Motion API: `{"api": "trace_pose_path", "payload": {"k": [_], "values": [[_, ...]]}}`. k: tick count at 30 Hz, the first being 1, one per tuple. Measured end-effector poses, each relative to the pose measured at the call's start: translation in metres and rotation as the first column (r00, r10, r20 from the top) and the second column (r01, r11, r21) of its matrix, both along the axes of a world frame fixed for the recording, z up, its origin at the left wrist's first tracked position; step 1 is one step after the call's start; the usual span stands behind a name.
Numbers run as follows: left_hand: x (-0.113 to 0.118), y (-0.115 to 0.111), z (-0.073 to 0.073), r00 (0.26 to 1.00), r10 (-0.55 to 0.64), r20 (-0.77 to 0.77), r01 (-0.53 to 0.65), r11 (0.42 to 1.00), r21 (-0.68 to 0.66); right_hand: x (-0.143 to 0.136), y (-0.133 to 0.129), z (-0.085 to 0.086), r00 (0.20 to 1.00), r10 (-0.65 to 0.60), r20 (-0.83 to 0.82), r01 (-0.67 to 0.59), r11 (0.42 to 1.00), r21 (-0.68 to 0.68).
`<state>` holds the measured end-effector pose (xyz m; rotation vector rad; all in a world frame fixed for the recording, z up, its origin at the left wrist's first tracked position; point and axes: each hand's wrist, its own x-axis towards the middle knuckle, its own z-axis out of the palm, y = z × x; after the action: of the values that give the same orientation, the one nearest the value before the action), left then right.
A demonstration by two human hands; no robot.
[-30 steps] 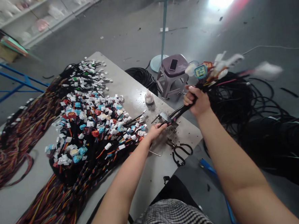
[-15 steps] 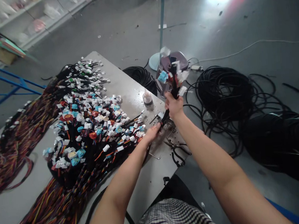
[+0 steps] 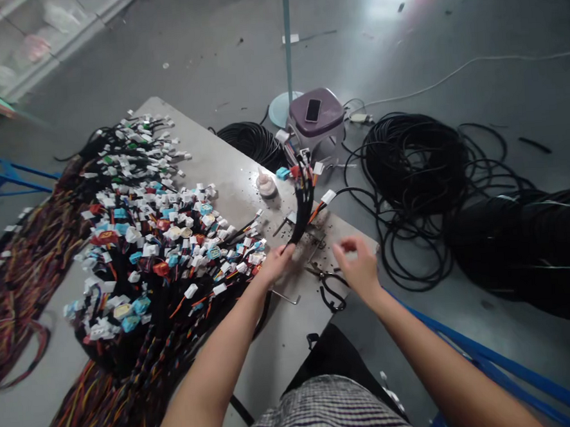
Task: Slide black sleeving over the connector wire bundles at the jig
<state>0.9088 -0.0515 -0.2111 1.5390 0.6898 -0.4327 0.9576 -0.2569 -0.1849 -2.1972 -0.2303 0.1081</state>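
Observation:
My left hand (image 3: 277,263) is closed around the black-covered bundle of a wire harness (image 3: 304,196). The harness's far end fans out over the table corner in white, blue and red connectors. To the right of it, my right hand (image 3: 358,265) hangs with curled fingers apart and nothing visible in them. Scissors (image 3: 330,285) with black handles lie on the table just left of that hand. A bent metal rod (image 3: 286,297) pokes out near my left hand. Under the harness, a small metal fixture (image 3: 285,221) is partly hidden.
Piled harnesses (image 3: 171,246) with many connectors cover the left of the table (image 3: 203,135). A small pot (image 3: 266,185) stands by the far edge. Beyond are a purple-topped stool (image 3: 325,117) with a phone (image 3: 313,110), and black tubing coils (image 3: 414,160) on the floor.
My right hand has let go of the harness's connector end and moved down and right. The connectors now spread out lower, while my left hand keeps its hold on the bundle.

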Motion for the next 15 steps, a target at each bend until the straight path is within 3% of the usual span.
{"api": "trace_pose_path", "payload": {"k": [2,4,6,9,11,13,15], "values": [[-0.01,0.002,-0.002,1.0,0.014,0.003,-0.014,1.0,-0.012,-0.037,-0.029,-0.018,0.986,0.157,-0.061,-0.168,0.947,-0.275],[-0.012,0.006,-0.002,1.0,-0.005,-0.025,0.002,0.993,-0.119,-0.061,-0.045,-0.036,0.955,0.274,-0.116,-0.296,0.84,-0.454],[-0.003,0.01,0.002,0.999,-0.03,-0.045,0.018,0.97,-0.241,-0.072,-0.052,-0.048,0.937,0.325,-0.128,-0.34,0.768,-0.542],[0.018,0.011,0.005,0.997,-0.039,-0.062,0.018,0.951,-0.31,-0.075,-0.053,-0.052,0.92,0.35,-0.175,-0.384,0.714,-0.586],[0.028,0.007,0.004,0.997,-0.037,-0.063,0.02,0.966,-0.258,-0.077,-0.051,-0.048,0.913,0.352,-0.207,-0.401,0.68,-0.613],[0.028,0.003,0.0,1.0,-0.017,-0.003,0.016,0.998,-0.066,-0.082,-0.048,-0.041,0.918,0.315,-0.242,-0.395,0.651,-0.648],[0.018,0.001,-0.005,0.994,-0.004,0.106,-0.013,0.987,0.16,-0.086,-0.045,-0.033,0.915,0.249,-0.318,-0.401,0.649,-0.646]]}}
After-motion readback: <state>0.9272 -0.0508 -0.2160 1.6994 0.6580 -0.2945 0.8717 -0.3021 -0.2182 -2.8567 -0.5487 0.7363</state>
